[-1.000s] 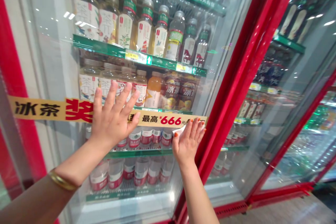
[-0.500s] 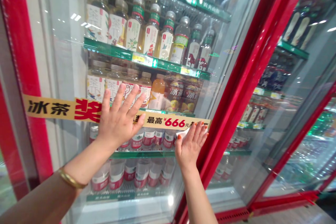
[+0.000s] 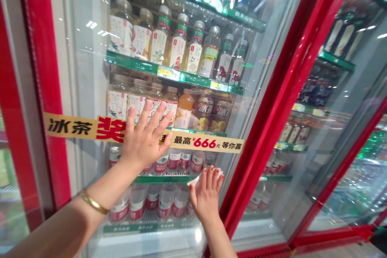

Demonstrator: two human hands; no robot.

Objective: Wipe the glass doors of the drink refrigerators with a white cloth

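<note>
My left hand [image 3: 145,141] lies flat on the glass door of a drinks cooler [image 3: 84,76], fingers spread, partly covering a yellow banner strip [image 3: 205,142] stuck across the glass. A gold bangle [image 3: 93,202] circles my left wrist. Lower down, below the strip, my right hand [image 3: 207,197] presses against the same glass. Its orange-painted fingertips hold a white cloth or tissue [image 3: 195,181] to the pane, and most of that cloth is hidden behind the fingers.
Behind the glass, green-edged shelves hold rows of bottled teas and drinks [image 3: 160,44] and lower rows of red-labelled water bottles [image 3: 166,201]. A red door frame [image 3: 45,88] stands left, and a red central frame [image 3: 278,88] separates the neighbouring cooler door on the right.
My right hand has slid down the glass with the white cloth, from the banner's edge to below it. My left hand stays on the glass, and the view has shifted slightly.
</note>
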